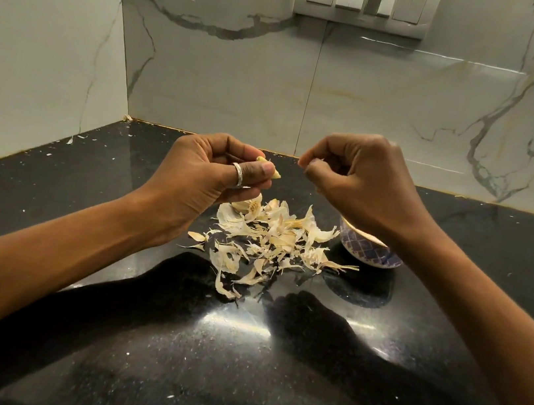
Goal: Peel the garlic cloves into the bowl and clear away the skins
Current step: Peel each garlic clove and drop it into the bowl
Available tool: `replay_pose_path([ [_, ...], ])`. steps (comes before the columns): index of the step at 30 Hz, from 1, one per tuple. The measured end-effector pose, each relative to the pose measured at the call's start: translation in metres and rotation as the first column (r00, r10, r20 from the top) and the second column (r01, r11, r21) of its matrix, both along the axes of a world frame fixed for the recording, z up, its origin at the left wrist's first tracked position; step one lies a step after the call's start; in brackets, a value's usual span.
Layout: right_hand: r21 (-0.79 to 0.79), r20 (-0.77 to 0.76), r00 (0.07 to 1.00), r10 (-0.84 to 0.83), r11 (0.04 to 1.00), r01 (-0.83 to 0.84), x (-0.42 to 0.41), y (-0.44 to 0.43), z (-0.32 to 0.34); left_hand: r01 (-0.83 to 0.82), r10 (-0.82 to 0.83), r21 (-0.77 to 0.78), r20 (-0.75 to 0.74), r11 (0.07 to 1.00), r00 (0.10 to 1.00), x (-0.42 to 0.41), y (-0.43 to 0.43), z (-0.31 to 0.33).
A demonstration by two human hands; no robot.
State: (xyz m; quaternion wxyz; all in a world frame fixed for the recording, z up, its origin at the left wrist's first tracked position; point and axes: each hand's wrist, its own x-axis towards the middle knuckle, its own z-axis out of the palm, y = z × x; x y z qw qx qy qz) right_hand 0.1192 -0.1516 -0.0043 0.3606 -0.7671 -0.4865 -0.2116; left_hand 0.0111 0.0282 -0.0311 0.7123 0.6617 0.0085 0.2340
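Two hands are raised over the black counter. My left hand pinches a garlic clove between thumb and fingertips, the clove's end poking out toward my right hand. That hand's curled fingers nip a thin wisp of skin, just apart from the clove. Below both grips lies the heap of skins. The patterned bowl sits under my right wrist, partly hidden.
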Motion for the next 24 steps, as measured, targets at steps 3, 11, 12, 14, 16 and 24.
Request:
replay_pose_path([
  [3,-0.092,0.026,1.000,0.016,0.996,-0.013,0.001,-0.002,0.003,-0.027,0.027,0.059,-0.005,0.998,1.000,0.000,-0.001,-0.001],
  [11,-0.083,-0.176,0.977,0.123,0.987,-0.139,-0.001,-0.005,0.012,-0.111,0.103,0.276,0.044,0.955,0.994,-0.001,-0.006,0.002],
  [12,-0.093,-0.214,0.967,0.142,0.982,-0.165,-0.001,-0.006,0.013,-0.111,0.103,0.270,0.043,0.956,0.994,0.000,-0.008,0.003],
  [14,-0.119,-0.247,0.955,0.163,0.973,-0.197,0.000,-0.007,0.015,-0.095,0.090,0.259,0.031,0.961,0.995,0.003,-0.011,0.006],
  [16,-0.139,-0.237,0.957,0.168,0.969,-0.204,0.000,-0.008,0.016,-0.076,0.074,0.265,0.020,0.961,0.997,0.006,-0.013,0.009],
  [24,-0.094,-0.254,0.953,0.167,0.976,-0.196,0.006,-0.016,0.020,-0.010,0.013,0.317,-0.006,0.948,1.000,0.019,-0.015,0.021],
])
